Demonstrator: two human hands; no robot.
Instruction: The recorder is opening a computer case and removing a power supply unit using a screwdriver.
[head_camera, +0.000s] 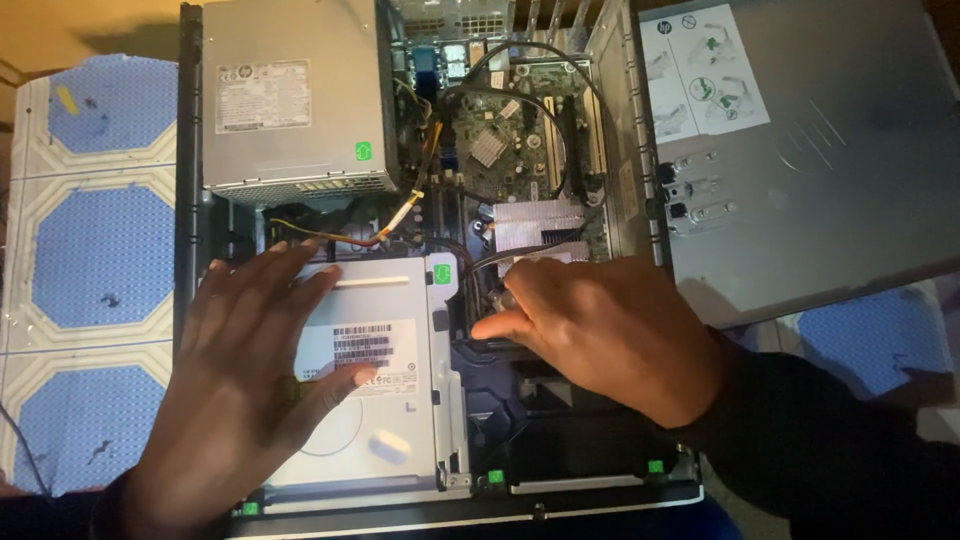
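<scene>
Left hand (240, 370) lay flat, fingers spread wide, on the silver rectangular metal optical drive (385, 400) near the front-left corner of the open black-and-grey desktop computer case (186, 150); gripped nothing, only pressed on the drive's top, covering much of its left half and part of its white label. Right hand (610, 335) reached into the case just right of the drive, fingers curled narrow and pointing left toward the dark cables (480, 262) beside the ribbed silver heatsink (540, 222). Fingertips hidden behind the hand itself, so could not tell whether anything was pinched there. Large grey metal power supply box (290, 95) filled the rear-left corner of the case, yellow and red wires (345, 237) trailing out below it. Green circuit board (500, 130) showed along the rear middle, small parts too dim to make out. Removed grey metal side panel (840, 170) lay against the case's right edge, top cut off by the frame. Blue-and-cream patterned mat (90, 250) spread under everything, partly lost in shadow. Black sleeve (830, 450) covered the right forearm; left wrist cut off at the bottom edge.
</scene>
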